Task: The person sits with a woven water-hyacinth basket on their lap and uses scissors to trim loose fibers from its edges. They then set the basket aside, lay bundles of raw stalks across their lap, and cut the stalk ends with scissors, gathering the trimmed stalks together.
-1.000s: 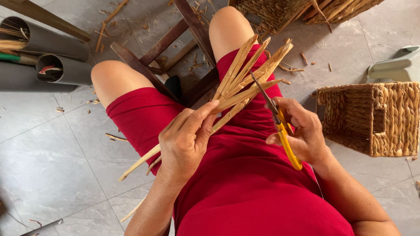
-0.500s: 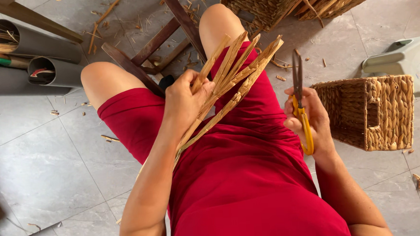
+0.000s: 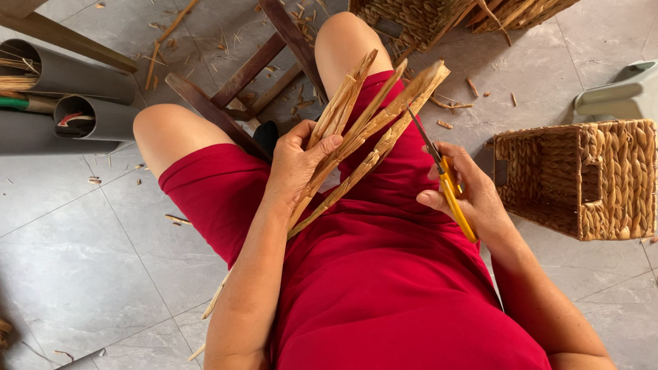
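My left hand (image 3: 294,168) at frame centre, fingers clamped round bundle of dried strips (image 3: 374,122). My right hand (image 3: 476,196) gripping yellow-handled scissors (image 3: 443,179), blades nearly closed, woven basket (image 3: 580,179) at right.

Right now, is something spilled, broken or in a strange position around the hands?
Dry scraps lie scattered over the grey floor tiles, mostly near the woven basket, which lies tipped on its side. The left hand grips a splayed bundle of strips; the right hand holds yellow-handled scissors. Nothing looks broken.

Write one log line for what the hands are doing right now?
left hand: grips dried strips | right hand: holds yellow scissors, blades closed | woven basket: on floor
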`<action>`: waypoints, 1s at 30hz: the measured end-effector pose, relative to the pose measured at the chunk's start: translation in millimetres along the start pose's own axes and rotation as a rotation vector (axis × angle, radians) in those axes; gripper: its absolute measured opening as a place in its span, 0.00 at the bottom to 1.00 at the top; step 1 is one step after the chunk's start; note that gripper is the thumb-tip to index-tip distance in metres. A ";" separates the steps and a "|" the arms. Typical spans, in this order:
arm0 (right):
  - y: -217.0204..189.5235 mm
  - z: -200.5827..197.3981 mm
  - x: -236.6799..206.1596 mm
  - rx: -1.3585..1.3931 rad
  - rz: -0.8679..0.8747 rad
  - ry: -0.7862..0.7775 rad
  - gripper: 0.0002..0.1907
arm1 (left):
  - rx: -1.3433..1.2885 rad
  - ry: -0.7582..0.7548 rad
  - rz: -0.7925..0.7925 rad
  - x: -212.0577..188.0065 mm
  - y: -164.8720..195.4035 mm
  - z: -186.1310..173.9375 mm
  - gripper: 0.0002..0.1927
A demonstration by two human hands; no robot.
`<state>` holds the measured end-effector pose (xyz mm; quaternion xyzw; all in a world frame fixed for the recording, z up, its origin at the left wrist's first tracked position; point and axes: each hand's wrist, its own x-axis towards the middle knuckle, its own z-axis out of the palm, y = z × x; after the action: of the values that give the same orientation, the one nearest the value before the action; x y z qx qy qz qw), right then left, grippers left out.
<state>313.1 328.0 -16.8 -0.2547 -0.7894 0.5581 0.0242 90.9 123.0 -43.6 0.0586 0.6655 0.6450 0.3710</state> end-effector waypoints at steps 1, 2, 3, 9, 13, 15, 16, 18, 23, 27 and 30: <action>-3.4 -0.1 1.6 -0.011 0.002 -0.006 0.44 | -0.019 -0.002 -0.005 -1.5 -0.2 -1.8 0.13; -7.5 0.2 3.6 -0.023 0.002 -0.012 0.44 | -0.038 -0.004 -0.008 -3.3 0.1 -3.5 0.12; -11.7 0.1 6.1 -0.025 -0.009 -0.026 0.44 | -0.051 -0.012 0.012 -5.3 0.5 -4.6 0.11; -35.5 -4.1 25.3 -0.087 -0.078 -0.078 0.46 | 0.055 -0.050 0.167 -22.3 9.7 -6.4 0.07; -42.0 -4.0 33.2 -0.012 -0.073 -0.123 0.47 | 0.124 -0.040 0.112 -30.6 18.9 -5.4 0.07; -40.8 -3.9 35.0 -0.007 -0.111 -0.128 0.47 | 0.129 -0.048 0.085 -33.7 21.3 -4.9 0.07; -39.0 -4.1 35.7 -0.022 -0.136 -0.122 0.47 | 0.134 -0.053 0.077 -34.8 21.7 -4.4 0.07; -33.8 -3.5 37.9 -0.111 -0.144 -0.094 0.46 | 0.156 -0.060 0.077 -35.1 21.6 -3.6 0.08; -17.2 2.3 40.7 -0.324 -0.141 0.018 0.37 | 0.167 -0.076 0.073 -30.8 20.0 -0.8 0.10; -7.6 3.5 37.9 -0.181 -0.042 0.065 0.30 | 0.214 -0.024 -0.015 -29.4 22.5 -0.4 0.18; -4.0 -4.4 34.6 -0.025 0.019 0.061 0.33 | 0.334 -0.030 0.017 -28.9 23.9 -0.7 0.26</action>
<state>282.9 345.7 -20.2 -0.2793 -0.7928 0.5403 0.0398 101.6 110.2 -10.0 0.1346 0.7572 0.5276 0.3608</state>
